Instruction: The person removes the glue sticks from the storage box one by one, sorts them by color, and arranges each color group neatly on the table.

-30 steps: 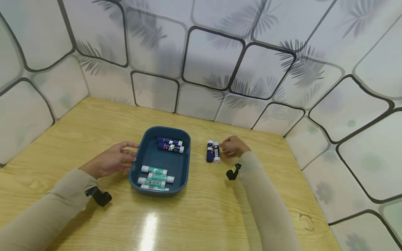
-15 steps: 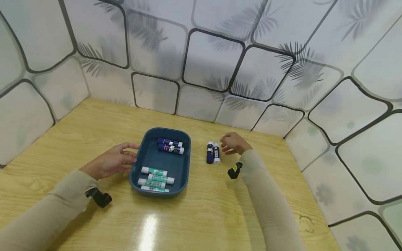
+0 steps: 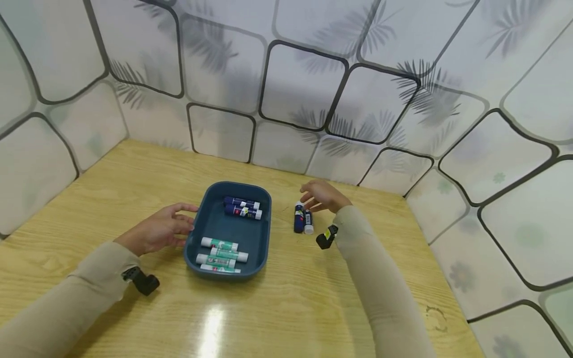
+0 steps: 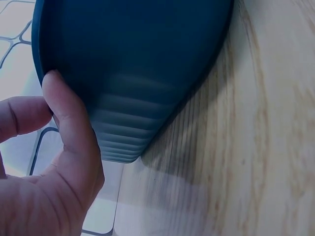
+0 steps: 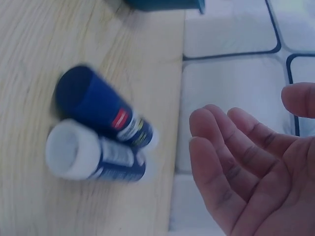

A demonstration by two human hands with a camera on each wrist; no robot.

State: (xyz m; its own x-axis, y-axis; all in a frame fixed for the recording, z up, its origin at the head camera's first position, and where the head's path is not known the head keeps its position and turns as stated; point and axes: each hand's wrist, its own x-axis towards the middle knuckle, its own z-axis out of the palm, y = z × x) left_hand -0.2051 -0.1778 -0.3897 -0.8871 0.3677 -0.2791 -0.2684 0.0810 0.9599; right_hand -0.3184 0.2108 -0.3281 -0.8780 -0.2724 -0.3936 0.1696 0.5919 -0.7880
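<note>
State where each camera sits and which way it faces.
Head: worn on the head, facing forward and down at the table, bin and patterned backdrop; both sleeves, the left hand and the right hand show.
Left wrist: worn there, looking past part of the left hand at the bin, close up.
Right wrist: worn there, looking past part of the right hand at two dark blue tubes lying outside the bin.
Shared: head and right wrist both show those two tubes.
</note>
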